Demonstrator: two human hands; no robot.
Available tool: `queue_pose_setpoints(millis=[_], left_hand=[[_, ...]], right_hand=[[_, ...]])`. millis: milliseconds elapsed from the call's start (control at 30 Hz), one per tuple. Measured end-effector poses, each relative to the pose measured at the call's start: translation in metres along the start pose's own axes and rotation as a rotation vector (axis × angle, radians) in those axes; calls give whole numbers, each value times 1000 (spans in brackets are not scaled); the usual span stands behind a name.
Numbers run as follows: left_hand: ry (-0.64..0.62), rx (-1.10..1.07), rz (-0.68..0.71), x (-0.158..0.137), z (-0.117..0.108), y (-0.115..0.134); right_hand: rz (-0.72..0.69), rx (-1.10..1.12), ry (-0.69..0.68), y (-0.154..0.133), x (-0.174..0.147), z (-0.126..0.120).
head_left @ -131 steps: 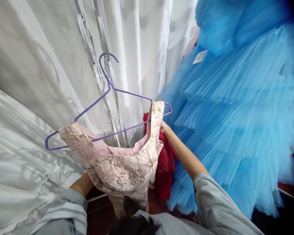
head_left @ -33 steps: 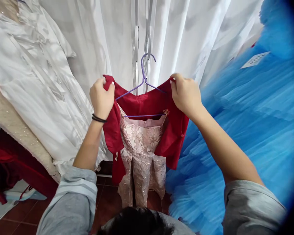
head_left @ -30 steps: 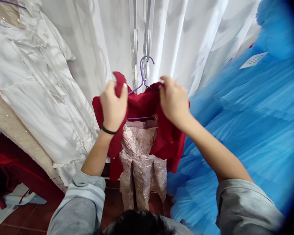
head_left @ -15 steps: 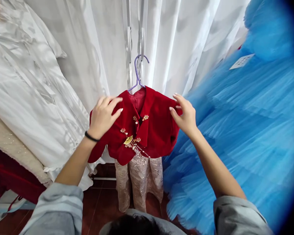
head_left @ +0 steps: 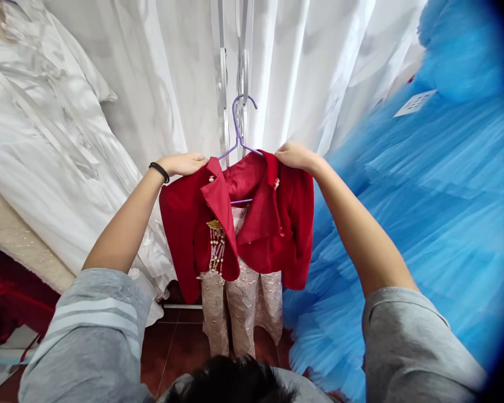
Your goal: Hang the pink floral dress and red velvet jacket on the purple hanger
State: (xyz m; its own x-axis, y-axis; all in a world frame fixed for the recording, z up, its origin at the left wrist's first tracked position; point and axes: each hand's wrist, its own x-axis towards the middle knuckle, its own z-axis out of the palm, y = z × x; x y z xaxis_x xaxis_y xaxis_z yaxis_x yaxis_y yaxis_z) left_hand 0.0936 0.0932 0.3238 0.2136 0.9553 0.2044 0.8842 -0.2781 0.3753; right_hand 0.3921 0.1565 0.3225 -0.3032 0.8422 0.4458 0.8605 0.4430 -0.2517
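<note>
A single head-worn camera looks forward and steeply down, its wearer's dark hair at the bottom edge. It sits close to a red jacket (head_left: 252,224) on a purple hanger (head_left: 238,131), white curtains (head_left: 151,84) behind, floor (head_left: 180,347) below.

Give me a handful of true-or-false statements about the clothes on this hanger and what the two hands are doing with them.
1. The red jacket hangs open at the front. True.
2. The hanger is green. False: it is purple.
3. Both hands hold the jacket at its shoulders. True: the left hand is at one shoulder and the right hand at the other.
4. A black dress hangs under the jacket. False: the dress is pale pink with a floral pattern.
5. The black band is on the right wrist. False: it is on the left wrist.
6. A blue tulle gown hangs beside the jacket. True.
</note>
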Motion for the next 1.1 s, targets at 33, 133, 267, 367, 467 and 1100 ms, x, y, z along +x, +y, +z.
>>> queue_pose_setpoints(millis=[33, 133, 267, 367, 467, 1100], left_hand=[[-28, 10, 4, -3, 1, 0], [308, 114, 213, -26, 13, 5], [329, 395, 517, -66, 38, 17], [118, 479, 642, -76, 50, 20], [75, 414, 674, -69, 53, 24], [564, 570, 418, -63, 134, 50]], right_hand=[[12, -13, -58, -2, -2, 0], [-6, -26, 209, -12, -37, 7], [96, -52, 485, -32, -119, 51], [201, -81, 242, -38, -155, 96], [246, -58, 62, -36, -165, 115], [-348, 670, -63, -102, -187, 202]])
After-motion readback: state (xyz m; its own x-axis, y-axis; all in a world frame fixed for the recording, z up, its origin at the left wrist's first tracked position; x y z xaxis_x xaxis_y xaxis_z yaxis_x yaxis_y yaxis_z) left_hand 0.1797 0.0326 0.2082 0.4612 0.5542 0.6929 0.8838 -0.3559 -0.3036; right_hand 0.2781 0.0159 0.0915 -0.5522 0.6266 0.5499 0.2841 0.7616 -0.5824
